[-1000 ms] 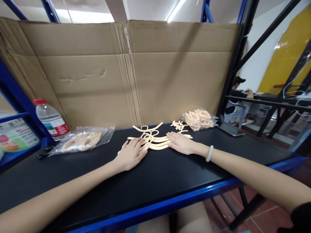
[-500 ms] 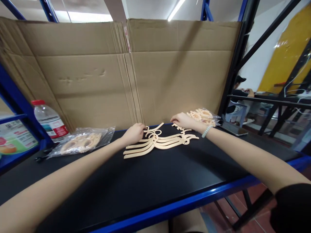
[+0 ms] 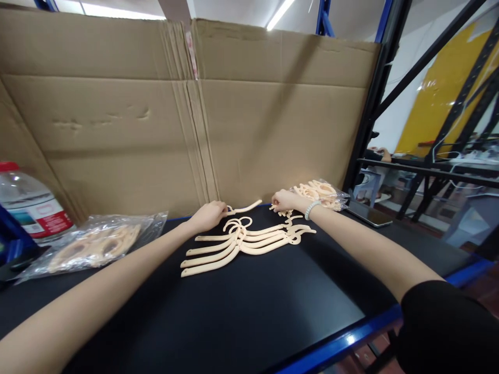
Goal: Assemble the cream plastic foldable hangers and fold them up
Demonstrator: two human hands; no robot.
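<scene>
The left hand (image 3: 210,215) has its grip clamped on one end of a single curved hanger piece (image 3: 245,208) at the table's (image 3: 249,311) far edge. The right hand (image 3: 286,199) pinches small loose pieces (image 3: 286,212) beside a clear bag of parts (image 3: 323,192). Just nearer lies a fanned stack of hangers (image 3: 241,241); another bag (image 3: 93,244) and a water bottle (image 3: 29,205) sit toward the left edge.

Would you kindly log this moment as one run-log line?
left hand: grips single hanger piece | right hand: on small parts | stacked hangers: flat on black table
</scene>
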